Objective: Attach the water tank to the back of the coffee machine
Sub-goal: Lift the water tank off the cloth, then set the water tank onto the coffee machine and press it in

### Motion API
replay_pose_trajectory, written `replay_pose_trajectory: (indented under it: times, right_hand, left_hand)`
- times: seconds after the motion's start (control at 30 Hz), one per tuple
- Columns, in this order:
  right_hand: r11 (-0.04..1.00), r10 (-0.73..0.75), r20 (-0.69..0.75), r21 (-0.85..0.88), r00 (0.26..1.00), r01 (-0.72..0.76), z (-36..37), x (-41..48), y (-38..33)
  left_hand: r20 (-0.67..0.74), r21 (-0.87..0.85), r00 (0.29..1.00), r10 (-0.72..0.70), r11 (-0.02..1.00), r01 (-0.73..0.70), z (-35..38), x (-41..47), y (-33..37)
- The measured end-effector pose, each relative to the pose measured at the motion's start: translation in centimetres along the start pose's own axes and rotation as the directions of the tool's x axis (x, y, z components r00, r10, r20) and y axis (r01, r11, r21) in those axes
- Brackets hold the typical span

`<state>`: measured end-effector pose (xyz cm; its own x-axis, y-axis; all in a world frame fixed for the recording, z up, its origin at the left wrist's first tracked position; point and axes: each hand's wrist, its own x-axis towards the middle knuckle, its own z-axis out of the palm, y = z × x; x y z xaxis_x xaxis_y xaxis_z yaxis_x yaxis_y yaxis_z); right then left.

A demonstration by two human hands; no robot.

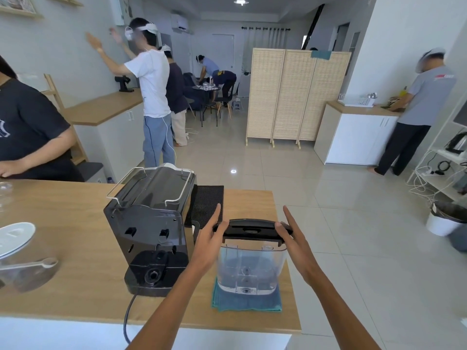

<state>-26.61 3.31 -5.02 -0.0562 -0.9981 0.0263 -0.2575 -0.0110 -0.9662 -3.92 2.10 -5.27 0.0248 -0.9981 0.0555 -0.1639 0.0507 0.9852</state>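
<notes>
A clear plastic water tank (249,269) with a black lid stands upright on a teal cloth (246,300) near the counter's front right. My left hand (211,238) touches the lid's left end with its thumb, the other fingers spread. On the lid's right end rests my right hand (293,238), thumb on the lid and fingers apart. The black coffee machine (151,223) sits just left of the tank, its back side with the bare tank base facing me.
A black drip mat (207,203) lies behind the tank. The machine's power cord (129,314) hangs over the front edge of the wooden counter (63,236). A clear jug with a white lid (17,256) sits at far left. A person (27,132) leans on the counter's left; others stand further off.
</notes>
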Motion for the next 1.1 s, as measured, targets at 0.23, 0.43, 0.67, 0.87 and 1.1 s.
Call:
replay_pose_trajectory:
  times: [0.23, 0.43, 0.67, 0.87, 1.1]
  right_hand:
    - [0.970, -0.115, 0.023, -0.214, 0.993, 0.118, 0.4, -1.3, 1.5]
    - [0.950, -0.152, 0.022, -0.271, 0.988, 0.152, 0.9, -2.0, 2.7]
    - [0.950, -0.167, 0.012, -0.264, 0.986, 0.164, 0.8, -2.0, 3.1]
    - [0.960, -0.150, 0.046, -0.231, 0.988, 0.156, 0.6, -1.5, 4.2]
    - [0.970, -0.147, 0.028, -0.192, 0.989, 0.149, 0.7, -1.3, 4.5]
  left_hand:
    - [0.018, 0.169, 0.994, 0.108, 0.979, -0.110, 0.0, -1.6, -0.7]
    - [0.046, 0.317, 0.993, 0.108, 0.941, -0.117, -0.6, -2.0, -2.6]
    - [0.114, 0.323, 0.980, 0.164, 0.927, -0.192, -1.5, -1.5, -4.7]
    - [0.177, 0.263, 0.976, 0.123, 0.950, -0.168, -1.8, -1.4, -3.7]
    - [0.159, 0.233, 0.983, 0.091, 0.964, -0.127, -1.6, -1.5, -3.6]
